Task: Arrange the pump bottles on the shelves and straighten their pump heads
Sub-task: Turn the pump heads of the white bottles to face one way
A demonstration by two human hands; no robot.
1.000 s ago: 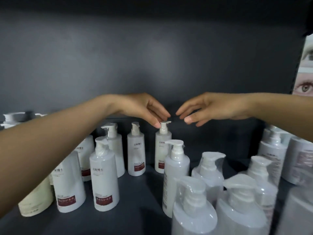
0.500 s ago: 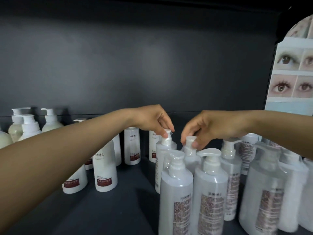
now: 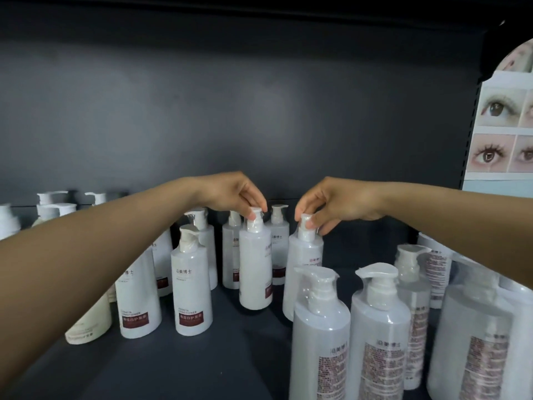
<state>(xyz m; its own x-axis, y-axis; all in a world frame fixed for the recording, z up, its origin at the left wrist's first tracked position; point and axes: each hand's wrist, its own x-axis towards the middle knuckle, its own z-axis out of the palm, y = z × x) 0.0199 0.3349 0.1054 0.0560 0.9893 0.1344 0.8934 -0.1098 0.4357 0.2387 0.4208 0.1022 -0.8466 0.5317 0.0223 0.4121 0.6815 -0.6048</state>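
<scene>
Several white pump bottles stand on a dark shelf (image 3: 202, 368). My left hand (image 3: 233, 194) pinches the pump head of a tall white bottle (image 3: 255, 269) in the middle. My right hand (image 3: 331, 203) pinches the pump head of the neighbouring white bottle (image 3: 302, 267), which leans slightly left. Both bottles rest on the shelf. Behind them stand two more bottles, one (image 3: 279, 226) between my hands. On the left, bottles with dark red labels (image 3: 191, 290) stand in loose rows. Larger plastic-wrapped bottles (image 3: 320, 342) crowd the front right.
A cream bottle (image 3: 92, 321) leans at the left under my forearm. More pump tops (image 3: 52, 197) show at the far left. The dark back wall (image 3: 230, 111) closes the shelf. A poster of eyes (image 3: 501, 134) hangs at the right edge.
Both hands have closed on the pump heads of the two middle bottles, and those bottles now stand further back on the shelf. The view has shifted slightly.
</scene>
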